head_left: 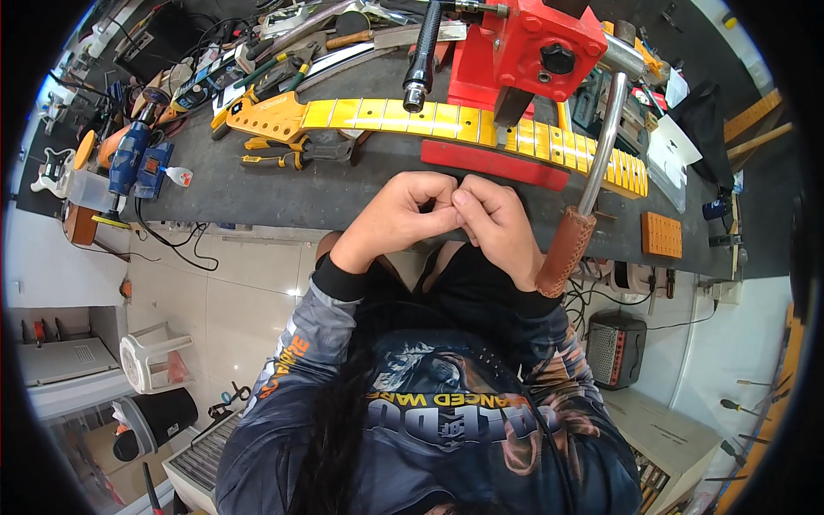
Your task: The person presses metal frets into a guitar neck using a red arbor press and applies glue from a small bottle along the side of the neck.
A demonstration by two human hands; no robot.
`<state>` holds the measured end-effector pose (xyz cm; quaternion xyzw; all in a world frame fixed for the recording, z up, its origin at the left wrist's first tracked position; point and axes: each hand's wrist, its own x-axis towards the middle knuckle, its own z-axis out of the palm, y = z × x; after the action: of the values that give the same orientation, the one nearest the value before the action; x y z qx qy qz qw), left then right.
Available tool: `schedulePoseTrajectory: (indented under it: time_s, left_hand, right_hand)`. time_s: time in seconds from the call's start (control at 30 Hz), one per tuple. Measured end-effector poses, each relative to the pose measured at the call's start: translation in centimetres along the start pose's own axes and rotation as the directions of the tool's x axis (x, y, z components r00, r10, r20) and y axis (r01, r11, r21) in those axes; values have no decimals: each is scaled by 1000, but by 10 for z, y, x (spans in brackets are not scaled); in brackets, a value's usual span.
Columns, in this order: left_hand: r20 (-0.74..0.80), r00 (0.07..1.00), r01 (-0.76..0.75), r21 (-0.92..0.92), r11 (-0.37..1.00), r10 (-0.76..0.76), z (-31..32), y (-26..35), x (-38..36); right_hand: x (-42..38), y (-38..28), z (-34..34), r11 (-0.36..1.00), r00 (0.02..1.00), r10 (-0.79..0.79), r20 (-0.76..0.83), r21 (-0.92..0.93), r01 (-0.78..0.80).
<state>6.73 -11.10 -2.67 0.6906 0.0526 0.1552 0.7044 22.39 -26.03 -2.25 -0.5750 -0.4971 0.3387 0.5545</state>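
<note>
My left hand (390, 215) and my right hand (500, 225) meet at the fingertips, just off the front edge of the bench. Both are closed in a pinch; anything between the fingers is too small or hidden to make out. Beyond them a yellow guitar neck (386, 116) lies across the bench, fretboard up, its headstock (268, 118) to the left. A red press (549, 51) stands over the neck, its dark ram (512, 107) coming down at the fretboard. In front of the neck is a long red block (493, 165). The press lever's brown leather grip (566, 251) hangs beside my right wrist.
Yellow-black pliers (296, 153) lie below the headstock. A blue rotary tool (129, 159) and a small white-tipped bottle (178, 176) are at the left. An orange block with holes (661, 235) sits at the right edge. Tools crowd the back of the bench (197, 197).
</note>
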Motion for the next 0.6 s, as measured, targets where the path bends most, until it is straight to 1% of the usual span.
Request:
schedulePoseTrajectory:
  time_s: [0.6]
  left_hand:
    - [-2, 1000, -5, 14, 1000, 5, 0, 1, 0]
  right_hand:
    - [-1, 0, 1, 1000, 1000, 3, -15, -4, -3]
